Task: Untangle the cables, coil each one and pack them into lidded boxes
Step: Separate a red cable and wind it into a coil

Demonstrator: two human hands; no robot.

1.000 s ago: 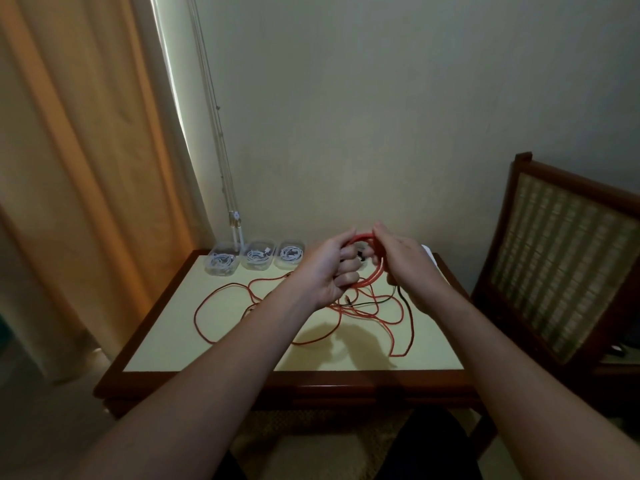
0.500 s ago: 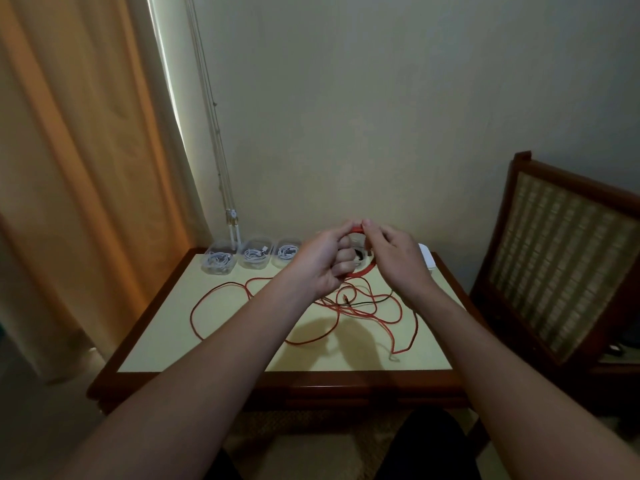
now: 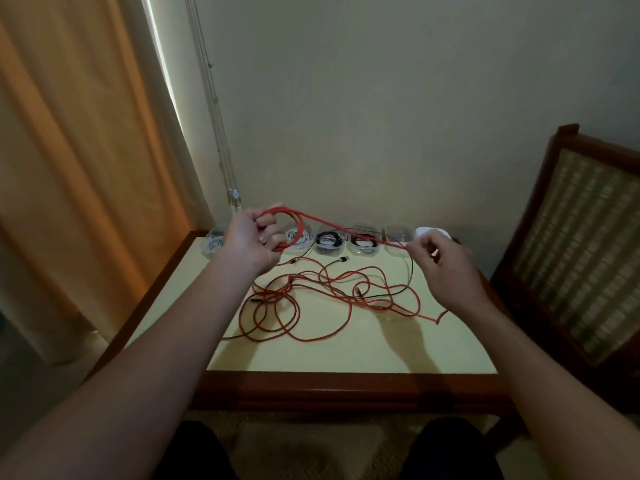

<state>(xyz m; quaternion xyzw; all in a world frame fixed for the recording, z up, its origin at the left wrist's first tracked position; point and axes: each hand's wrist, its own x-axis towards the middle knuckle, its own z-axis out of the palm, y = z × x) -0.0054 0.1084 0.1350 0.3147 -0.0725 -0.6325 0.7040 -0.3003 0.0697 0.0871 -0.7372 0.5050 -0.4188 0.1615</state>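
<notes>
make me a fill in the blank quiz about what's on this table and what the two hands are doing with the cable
1. The left hand holds a small coil of ____ cable.
2. A taut strand runs from that coil to the ____ hand.
3. The row of clear boxes stands along the table's ____ edge, by the wall.
4. Beside the table, on the person's right, stands a wooden ____.

Missing words: red; right; far; chair
</notes>
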